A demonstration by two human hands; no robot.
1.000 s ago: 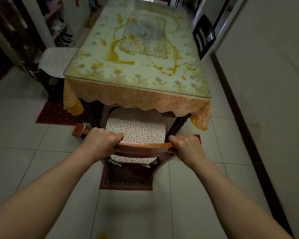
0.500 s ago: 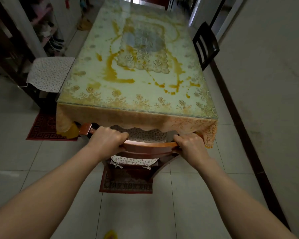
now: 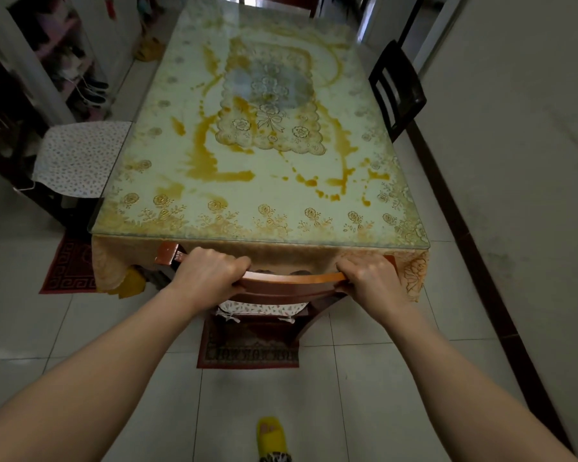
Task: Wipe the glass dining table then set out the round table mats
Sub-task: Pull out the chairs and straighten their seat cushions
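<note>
Gripping the curved top rail of the reddish-brown wooden chair point(image 3: 289, 281), the left hand point(image 3: 211, 273) and right hand point(image 3: 371, 278) each curl fingers round it, close under the lace-patterned cloth hem. Beyond lies the rectangular glass dining table point(image 3: 261, 135), its top streaked with yellow-orange spills; no round mats show. Knuckles could, I judge, get pinched between rail and glass edge if the chair goes further in.

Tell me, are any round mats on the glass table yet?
No, the glass table shows only its patterned cloth under the glass, with no round mats.
</note>
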